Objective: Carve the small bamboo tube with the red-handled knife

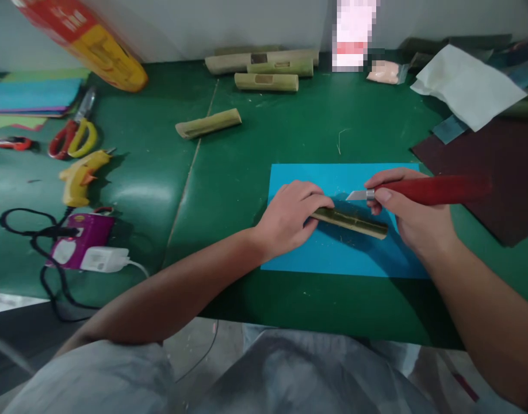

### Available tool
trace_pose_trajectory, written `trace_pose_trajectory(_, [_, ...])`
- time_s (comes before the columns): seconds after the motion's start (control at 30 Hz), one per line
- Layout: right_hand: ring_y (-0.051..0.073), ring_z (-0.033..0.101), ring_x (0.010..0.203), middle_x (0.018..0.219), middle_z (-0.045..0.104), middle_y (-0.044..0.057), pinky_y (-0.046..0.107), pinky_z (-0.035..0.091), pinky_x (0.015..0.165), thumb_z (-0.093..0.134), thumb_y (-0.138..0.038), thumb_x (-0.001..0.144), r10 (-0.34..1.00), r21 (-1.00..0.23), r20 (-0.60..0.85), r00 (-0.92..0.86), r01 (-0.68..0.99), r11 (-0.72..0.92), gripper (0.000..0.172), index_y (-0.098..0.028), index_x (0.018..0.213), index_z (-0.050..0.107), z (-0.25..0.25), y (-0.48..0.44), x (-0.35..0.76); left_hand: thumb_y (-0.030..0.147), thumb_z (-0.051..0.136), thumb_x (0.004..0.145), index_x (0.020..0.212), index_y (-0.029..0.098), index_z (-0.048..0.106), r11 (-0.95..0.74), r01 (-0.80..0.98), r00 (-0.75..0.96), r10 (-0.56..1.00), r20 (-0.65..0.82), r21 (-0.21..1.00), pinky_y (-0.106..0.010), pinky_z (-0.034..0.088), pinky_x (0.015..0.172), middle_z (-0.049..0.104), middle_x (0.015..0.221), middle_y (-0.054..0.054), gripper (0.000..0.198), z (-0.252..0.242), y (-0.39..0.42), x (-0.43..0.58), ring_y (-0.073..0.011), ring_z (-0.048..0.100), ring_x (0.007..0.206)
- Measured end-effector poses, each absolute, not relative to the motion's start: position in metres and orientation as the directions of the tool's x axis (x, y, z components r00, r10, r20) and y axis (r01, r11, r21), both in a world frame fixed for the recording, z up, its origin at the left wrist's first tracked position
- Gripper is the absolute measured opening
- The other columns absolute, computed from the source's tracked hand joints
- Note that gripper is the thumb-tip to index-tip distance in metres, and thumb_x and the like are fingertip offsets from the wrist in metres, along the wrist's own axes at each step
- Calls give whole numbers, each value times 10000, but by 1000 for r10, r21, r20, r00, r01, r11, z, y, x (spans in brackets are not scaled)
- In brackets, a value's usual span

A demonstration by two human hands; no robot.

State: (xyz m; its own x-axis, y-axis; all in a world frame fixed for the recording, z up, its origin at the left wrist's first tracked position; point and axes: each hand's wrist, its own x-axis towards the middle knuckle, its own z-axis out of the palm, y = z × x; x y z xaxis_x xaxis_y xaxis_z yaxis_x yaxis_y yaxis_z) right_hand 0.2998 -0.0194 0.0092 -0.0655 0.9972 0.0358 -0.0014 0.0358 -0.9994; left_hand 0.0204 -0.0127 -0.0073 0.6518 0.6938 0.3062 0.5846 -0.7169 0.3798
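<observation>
Over the sheet [290,261], the left hand [292,217] grips a bamboo tube [352,223] in its fingers. At the sheet's right side, the right hand [417,217] has fingers closed round a knife [432,190], blade [356,196] above the sheet. A glue gun [77,187] lies left of the sheet.

Plain blue sheet [316,259], green tabletop [242,155], red knife handle [428,190], olive-green bamboo piece [352,222], yellow glue gun [77,183]

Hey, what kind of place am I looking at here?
Probably a craft workshop or hobby bench: a red-handled knife in the right hand, a yellow glue gun, and cut bamboo pieces on a green tabletop.
</observation>
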Motion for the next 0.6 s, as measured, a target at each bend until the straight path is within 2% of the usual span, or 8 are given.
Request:
trace_pose_trajectory(0.17, [221,738,795,988,831,17,399,639,736,966,-513,857,998,-997,5,-57,82,10,208,-344,934,871,12,-27,288,78,588,932,1253,234,724,-709,514,662,686,303,482,-468,566,1085,843,1258,-83,382,-9,-10,22,-279,760,1229])
trace_pose_trajectory(0.27, [248,767,861,950,810,20,422,658,790,956,-524,873,997,-993,-19,-81,114,-10,209,-352,921,846,16,-34,282,86,583,894,1237,237,714,-706,502,667,684,297,499,-463,581,1047,841,1222,-75,397,-10,-9,24,-276,767,1176])
trace_pose_trajectory(0.4, [250,781,904,989,833,19,436,667,851,929,-439,894,992,-985,4,-124,169,25,114,-359,918,853,18,-36,280,98,579,896,1289,217,703,-728,471,665,664,342,498,-453,601,1014,836,1219,-91,429,-11,-8,25,-276,776,1154])
trace_pose_trajectory(0.6, [247,744,787,897,815,18,434,663,746,928,-432,791,990,-984,38,-137,165,61,129,-359,839,833,14,-27,280,106,585,935,1322,206,690,-739,442,675,647,353,509,-452,617,1007,834,1212,-102,413,-10,-9,24,-271,784,1134])
